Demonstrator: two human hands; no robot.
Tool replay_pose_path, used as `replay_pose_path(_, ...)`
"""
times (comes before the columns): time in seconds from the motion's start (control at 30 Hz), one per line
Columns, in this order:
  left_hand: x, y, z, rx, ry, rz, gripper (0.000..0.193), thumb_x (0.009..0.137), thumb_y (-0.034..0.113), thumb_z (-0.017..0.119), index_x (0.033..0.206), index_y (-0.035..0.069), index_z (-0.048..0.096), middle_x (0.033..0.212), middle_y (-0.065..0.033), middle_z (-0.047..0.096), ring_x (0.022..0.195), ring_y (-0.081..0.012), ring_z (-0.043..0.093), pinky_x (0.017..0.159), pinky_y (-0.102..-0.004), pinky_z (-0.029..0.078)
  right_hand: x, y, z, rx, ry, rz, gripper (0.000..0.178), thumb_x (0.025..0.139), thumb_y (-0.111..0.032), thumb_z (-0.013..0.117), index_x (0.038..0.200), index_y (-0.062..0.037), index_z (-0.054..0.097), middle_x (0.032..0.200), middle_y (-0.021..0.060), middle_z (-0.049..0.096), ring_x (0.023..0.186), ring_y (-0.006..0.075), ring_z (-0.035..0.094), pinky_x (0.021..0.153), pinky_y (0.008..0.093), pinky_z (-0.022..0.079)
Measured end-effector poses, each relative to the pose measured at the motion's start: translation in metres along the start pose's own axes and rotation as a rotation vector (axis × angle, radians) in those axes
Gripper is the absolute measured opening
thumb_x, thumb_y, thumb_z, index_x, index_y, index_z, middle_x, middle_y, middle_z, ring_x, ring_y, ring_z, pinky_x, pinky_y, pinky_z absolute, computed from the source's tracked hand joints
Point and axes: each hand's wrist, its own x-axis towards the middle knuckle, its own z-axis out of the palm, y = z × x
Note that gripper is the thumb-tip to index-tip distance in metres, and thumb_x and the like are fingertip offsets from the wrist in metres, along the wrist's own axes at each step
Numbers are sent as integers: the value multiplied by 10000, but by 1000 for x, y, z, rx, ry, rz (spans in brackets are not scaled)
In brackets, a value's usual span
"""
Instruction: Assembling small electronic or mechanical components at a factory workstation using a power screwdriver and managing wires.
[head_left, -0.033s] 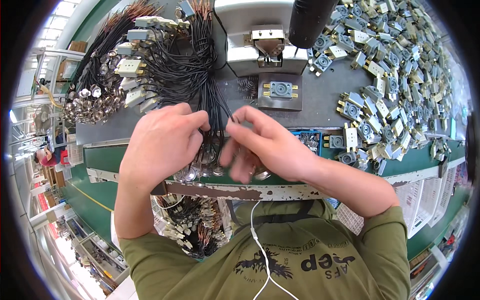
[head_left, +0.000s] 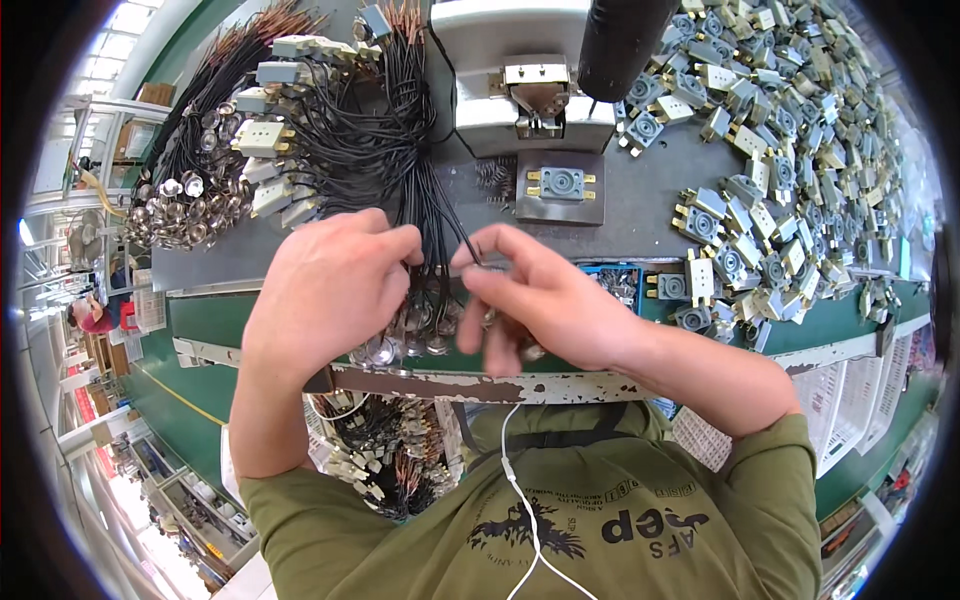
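A thick bundle of black wires lies across the metal worktop and hangs over its front edge. Round silver metal caps are clustered at the hanging ends. Beside the bundle's left, my left hand is closed with curled fingers, thumb and forefinger against the wires; what they pinch is hidden. My right hand pinches a single black wire drawn out to the right of the bundle. Its lower fingers are blurred, with a bit of shiny metal showing by them. Grey and cream switch blocks sit on wires at the upper left.
A grey press-like machine stands at the back centre. Before it, one grey block with brass terminals rests on a metal plate. Loose springs lie beside it. Similar blocks heap at right; a blue bin is below.
My right hand has shifted slightly right and down, drawing the pinched wire farther from the bundle. My left hand has hardly moved.
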Motion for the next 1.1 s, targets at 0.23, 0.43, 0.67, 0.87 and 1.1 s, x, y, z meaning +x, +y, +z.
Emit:
replay_pose_path(0.23,54,-13,31,-142,463,191,97,902,21,630,986,29,678,895,-117,618,865,-322,651,789,-430,534,-13,-33,-22,-700,91,-9,344,1093,-167,497,1426,-80,499,778,56,711,532,93,610,502,251,485)
replay_pose_path(0.43,72,-32,40,-91,462,338,115,899,67,671,1012,56,684,954,-111,649,930,-308,656,836,-417,535,-52,41,-28,-368,90,-46,388,1116,-179,471,1490,-77,470,770,38,686,599,89,634,551,250,496)
replay_pose_path(0.67,68,7,25,-275,500,330,177,871,74,746,1033,52,677,924,-91,699,881,-303,682,823,-402,535,-58,-2,-74,-1370,369,-550,391,930,-50,675,1312,-129,698,762,139,687,665,323,672,626,412,529)
replay_pose_path(0.87,96,27,47,-283,394,414,188,854,97,723,1037,68,688,944,-75,676,899,-287,686,779,-408,554,-57,19,-84,-1366,493,-532,341,925,-65,706,1264,-104,716,855,151,706,697,315,668,651,397,542)
replay_pose_path(1.1,104,33,53,-185,308,386,105,880,122,683,964,68,652,847,-76,647,842,-282,678,744,-412,544,-58,31,-83,-1147,478,-535,258,930,-76,723,1187,-56,726,953,157,726,729,284,677,666,373,549)
